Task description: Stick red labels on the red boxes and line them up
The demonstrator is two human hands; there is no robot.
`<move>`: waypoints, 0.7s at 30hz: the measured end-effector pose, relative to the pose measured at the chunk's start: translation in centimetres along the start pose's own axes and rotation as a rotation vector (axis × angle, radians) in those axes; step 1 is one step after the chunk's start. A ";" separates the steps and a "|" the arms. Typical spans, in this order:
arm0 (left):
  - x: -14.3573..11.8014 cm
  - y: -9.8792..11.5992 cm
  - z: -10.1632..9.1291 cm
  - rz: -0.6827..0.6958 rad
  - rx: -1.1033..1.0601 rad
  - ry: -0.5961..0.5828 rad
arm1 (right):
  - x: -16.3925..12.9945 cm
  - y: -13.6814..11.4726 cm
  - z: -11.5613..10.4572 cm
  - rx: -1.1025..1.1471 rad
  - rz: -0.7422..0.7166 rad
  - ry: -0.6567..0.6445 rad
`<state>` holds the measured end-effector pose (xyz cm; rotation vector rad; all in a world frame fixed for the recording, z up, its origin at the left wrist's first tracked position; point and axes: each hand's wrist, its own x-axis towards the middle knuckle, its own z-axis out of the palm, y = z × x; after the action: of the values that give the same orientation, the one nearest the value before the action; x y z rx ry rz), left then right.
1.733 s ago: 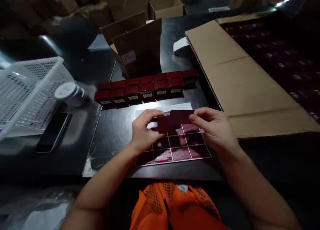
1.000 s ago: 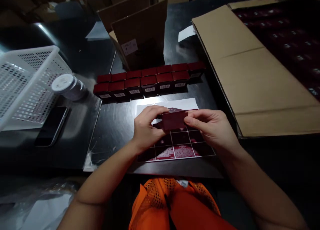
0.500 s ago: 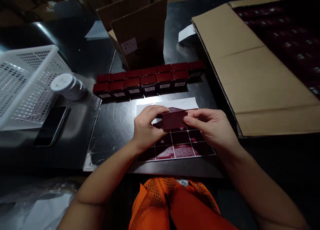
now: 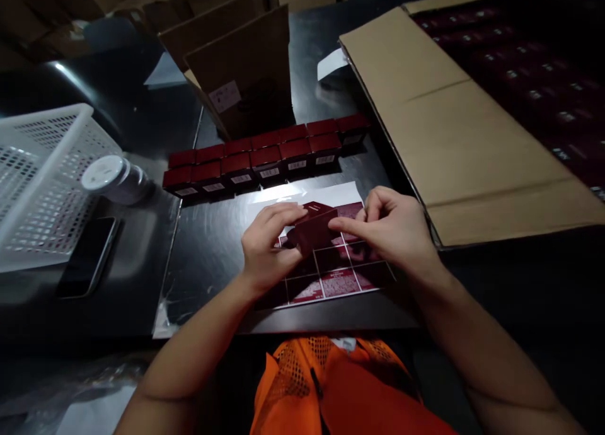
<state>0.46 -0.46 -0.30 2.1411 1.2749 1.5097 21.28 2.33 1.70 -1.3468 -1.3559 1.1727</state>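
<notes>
Maroon labels (image 4: 340,282) remain on the seemingly part-used sheet (image 4: 346,192), above which the left hand (image 4: 268,244) clamps a box (image 4: 316,232), right hand (image 4: 397,232) touching it, grip unclear

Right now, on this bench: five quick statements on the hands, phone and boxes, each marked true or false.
1. A phone lies near the white basket. True.
2. The left hand holds a dark red box, with the right hand at its edge. True.
3. That box is over the phone. False: over the printed sheet.
4. Barcodes show on the front row. True.
5. That row stands inside the basket. False: it stands beyond the sheet.
</notes>
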 end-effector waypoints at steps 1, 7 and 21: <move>0.0 -0.1 0.0 -0.052 -0.053 0.009 | 0.3 0.1 -0.3 0.031 -0.007 0.005; -0.1 -1.0 0.5 -0.286 -0.331 -0.042 | 1.1 0.3 -0.2 0.181 -0.207 -0.308; 0.2 -2.8 1.3 -0.346 0.179 -0.571 | 6.7 -0.2 -3.7 -0.692 -0.293 0.292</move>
<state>0.09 1.75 -2.43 2.0872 1.4858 0.6059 24.67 9.23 2.32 -1.6301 -1.7380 0.2866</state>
